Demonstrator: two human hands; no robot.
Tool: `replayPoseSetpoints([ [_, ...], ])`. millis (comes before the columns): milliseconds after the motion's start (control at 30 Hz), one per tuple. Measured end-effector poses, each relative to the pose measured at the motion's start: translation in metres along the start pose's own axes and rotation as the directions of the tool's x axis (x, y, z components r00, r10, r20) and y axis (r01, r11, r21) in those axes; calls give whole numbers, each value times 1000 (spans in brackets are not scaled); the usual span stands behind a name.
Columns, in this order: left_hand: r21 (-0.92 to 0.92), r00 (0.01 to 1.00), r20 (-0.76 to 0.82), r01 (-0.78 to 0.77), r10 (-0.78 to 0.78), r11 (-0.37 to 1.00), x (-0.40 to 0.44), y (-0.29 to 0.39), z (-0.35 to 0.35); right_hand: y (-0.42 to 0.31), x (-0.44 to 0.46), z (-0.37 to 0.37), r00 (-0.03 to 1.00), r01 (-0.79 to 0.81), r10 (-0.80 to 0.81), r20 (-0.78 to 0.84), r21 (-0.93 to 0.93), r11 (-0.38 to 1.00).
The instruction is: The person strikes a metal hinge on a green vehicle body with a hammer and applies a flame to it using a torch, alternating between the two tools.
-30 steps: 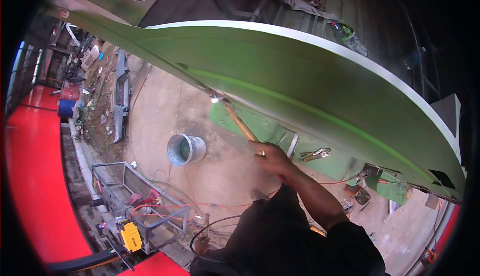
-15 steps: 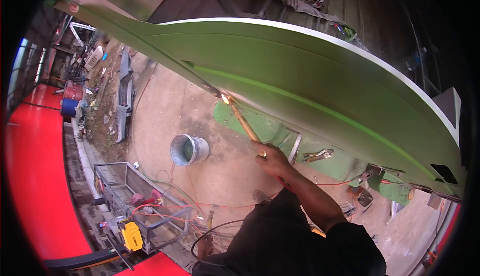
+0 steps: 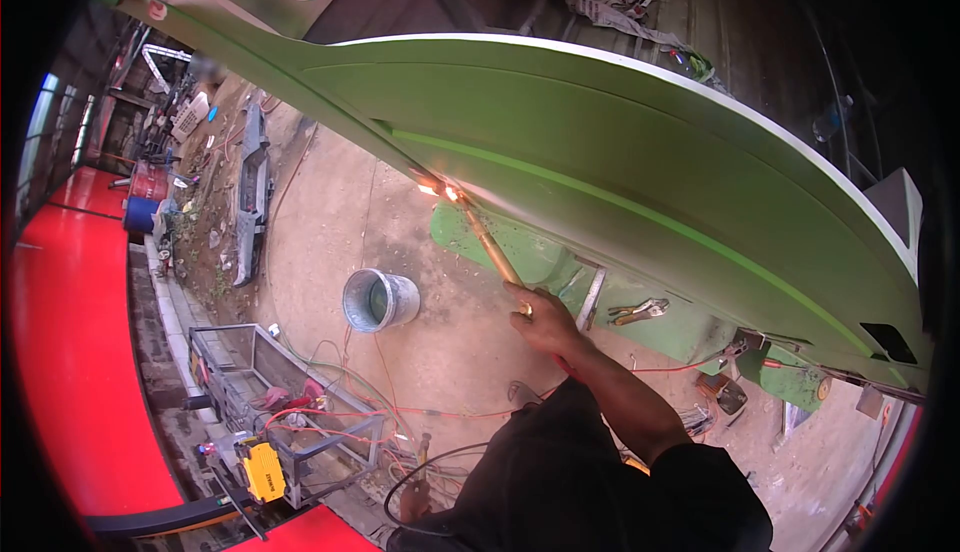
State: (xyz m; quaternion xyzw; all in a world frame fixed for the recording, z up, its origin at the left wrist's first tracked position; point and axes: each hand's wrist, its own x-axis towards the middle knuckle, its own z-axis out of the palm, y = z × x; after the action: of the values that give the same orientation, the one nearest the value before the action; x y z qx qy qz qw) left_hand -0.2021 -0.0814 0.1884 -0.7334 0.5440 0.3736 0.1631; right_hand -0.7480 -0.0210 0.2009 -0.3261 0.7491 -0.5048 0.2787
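My right hand (image 3: 548, 322) is closed around a brass-coloured gas torch (image 3: 487, 248), with a red hose at its rear. The torch's burning tip (image 3: 452, 194) meets the lower edge of a large green vehicle body panel (image 3: 600, 142), and an orange flame licks along that edge. Low beside my dark clothing, my left hand (image 3: 414, 500) is partly hidden and closed around a short brownish tool (image 3: 423, 448), whose kind I cannot make out. A black cable curves past that hand.
A grey bucket (image 3: 400, 301) stands on the concrete floor. Locking pliers (image 3: 640, 311) lie on a green sheet. At lower left are a metal frame (image 3: 235, 362), tangled hoses, a yellow battery (image 3: 264, 471) and a red panel (image 3: 75, 352).
The flame at the panel's edge has spread left and glows more orange. The tool in my left hand has shifted slightly. My right hand keeps nearly the same place.
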Motion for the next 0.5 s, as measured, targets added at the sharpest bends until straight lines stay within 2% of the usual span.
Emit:
replayPoseSetpoints([
  [133,30,1000,14,-16,15,999,7,-11,3,-5,1,-1,998,-52,52,23,16,999],
  [200,-15,993,7,-121,121,993,8,-12,4,-2,2,2,998,-57,57,25,19,998],
  [233,-17,992,4,-124,124,992,6,-9,3,1,2,3,998,-56,55,17,17,998],
  [300,-18,1000,-2,-25,25,1000,-3,-3,3,4,2,5,998,-54,54,11,15,998],
  [400,-34,1000,6,20,-20,999,-9,2,3,8,3,5,999,-33,33,0,-7,999],
  [500,-17,1000,9,13,-12,1000,-11,2,3,11,6,4,997,-59,56,59,46,997],
])
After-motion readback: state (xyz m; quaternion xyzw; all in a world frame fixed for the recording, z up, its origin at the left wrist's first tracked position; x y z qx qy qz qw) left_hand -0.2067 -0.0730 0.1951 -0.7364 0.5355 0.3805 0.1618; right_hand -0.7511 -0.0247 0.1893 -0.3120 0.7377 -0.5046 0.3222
